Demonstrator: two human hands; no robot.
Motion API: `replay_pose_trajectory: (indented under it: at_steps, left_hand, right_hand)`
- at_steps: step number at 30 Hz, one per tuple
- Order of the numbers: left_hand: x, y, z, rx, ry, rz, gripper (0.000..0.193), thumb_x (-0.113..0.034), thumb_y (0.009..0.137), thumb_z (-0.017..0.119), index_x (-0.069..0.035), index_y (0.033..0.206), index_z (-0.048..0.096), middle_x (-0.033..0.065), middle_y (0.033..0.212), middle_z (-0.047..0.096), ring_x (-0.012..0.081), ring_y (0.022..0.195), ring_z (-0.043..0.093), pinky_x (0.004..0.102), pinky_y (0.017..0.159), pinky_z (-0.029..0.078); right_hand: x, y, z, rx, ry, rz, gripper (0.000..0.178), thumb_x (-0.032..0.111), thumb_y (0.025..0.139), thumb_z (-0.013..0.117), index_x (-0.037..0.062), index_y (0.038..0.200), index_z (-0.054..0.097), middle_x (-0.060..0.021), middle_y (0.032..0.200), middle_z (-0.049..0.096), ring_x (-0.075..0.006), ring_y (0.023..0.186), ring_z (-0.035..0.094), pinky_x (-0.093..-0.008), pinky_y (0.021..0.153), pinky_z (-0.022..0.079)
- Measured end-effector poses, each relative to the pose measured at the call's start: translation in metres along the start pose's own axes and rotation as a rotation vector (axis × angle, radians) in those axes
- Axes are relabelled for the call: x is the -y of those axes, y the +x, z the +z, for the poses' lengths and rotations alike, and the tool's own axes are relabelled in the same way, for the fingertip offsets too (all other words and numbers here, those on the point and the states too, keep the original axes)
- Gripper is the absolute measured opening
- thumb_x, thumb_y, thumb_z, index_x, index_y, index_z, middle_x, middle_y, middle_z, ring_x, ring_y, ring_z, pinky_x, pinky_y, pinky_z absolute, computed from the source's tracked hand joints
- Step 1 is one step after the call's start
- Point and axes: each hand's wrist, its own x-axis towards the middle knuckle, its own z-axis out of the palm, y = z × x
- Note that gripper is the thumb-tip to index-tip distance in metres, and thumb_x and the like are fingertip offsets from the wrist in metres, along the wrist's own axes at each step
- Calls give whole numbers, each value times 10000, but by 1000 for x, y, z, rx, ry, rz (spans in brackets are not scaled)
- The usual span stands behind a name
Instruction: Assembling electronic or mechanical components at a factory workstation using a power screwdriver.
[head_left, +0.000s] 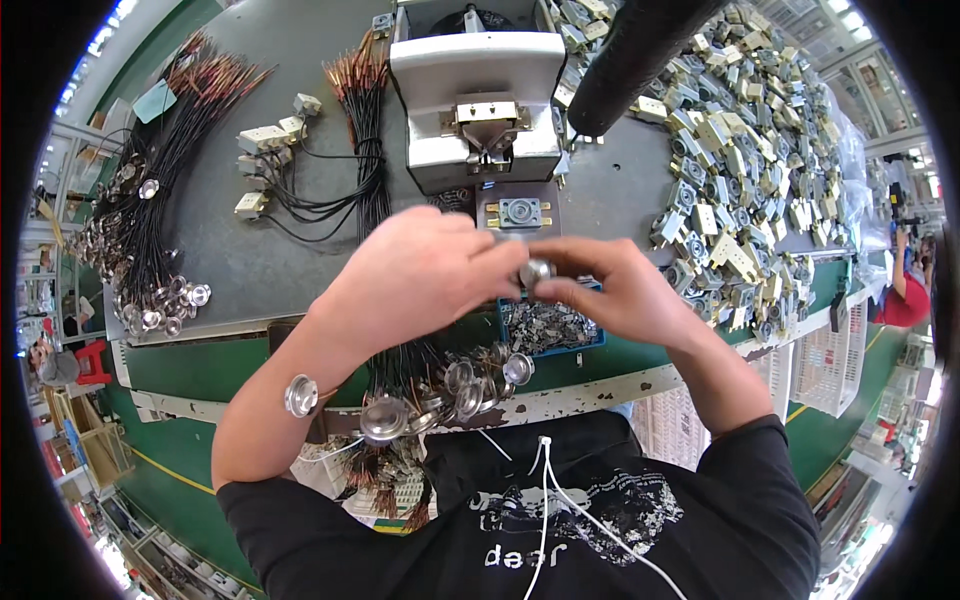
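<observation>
Small round silvery metal disc [536, 271] sits pinched between fingertips of both hands, left hand [420, 270] and right hand [610, 290], above the blue tray of metal parts [550, 330] on the grey table [260, 260].

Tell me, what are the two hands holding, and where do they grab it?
A small round shiny metal disc part is pinched at its edges between the fingertips of the left hand and the right hand.

Grey workbench [620, 190] — wired parts [150, 230], connector heap [750, 150].
</observation>
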Motion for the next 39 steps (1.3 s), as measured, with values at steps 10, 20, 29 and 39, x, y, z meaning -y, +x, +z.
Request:
replay_pose_trajectory:
  at_steps: [10, 20, 29, 39]
  left_hand:
    - [20, 28, -18, 139, -179, -383, 342, -332, 935, 701, -213, 1254, 670, 104, 782, 706, 316, 738, 692, 437, 648, 526]
    - [36, 17, 22, 225, -269, -459, 336, -275, 951, 698, -226, 1283, 675, 110, 840, 748, 324, 764, 698, 412, 688, 523]
    - [27, 22, 17, 229, -142, -435, 304, -327, 960, 662, -188, 1230, 669, 131, 897, 751, 345, 870, 725, 469, 751, 573]
    - [33, 17, 17, 279, -148, -400, 339, -319, 976, 648, -225, 1302, 649, 135, 942, 746, 350, 901, 709, 466, 761, 548]
  right_hand:
    - [32, -1, -37, -436, 60, -526, 411, 47, 1037, 605, 11, 1440, 537, -116, 1209, 701, -142, 963, 676, -288, 825, 547]
    - [87, 60, -56, -841, -113, -973, 756, 151, 976, 682, 20, 1583, 251, -245, 1346, 584, -319, 1179, 644, -417, 970, 542]
    - [89, 89, -58, -258, 434, -1084, 575, 121, 919, 789, 11, 1396, 486, -125, 1046, 697, -157, 889, 701, -276, 710, 563]
    - [118, 56, -32, -567, 249, -511, 472, 112, 918, 790, 18, 1315, 552, -126, 1016, 700, -120, 822, 692, -257, 664, 551]
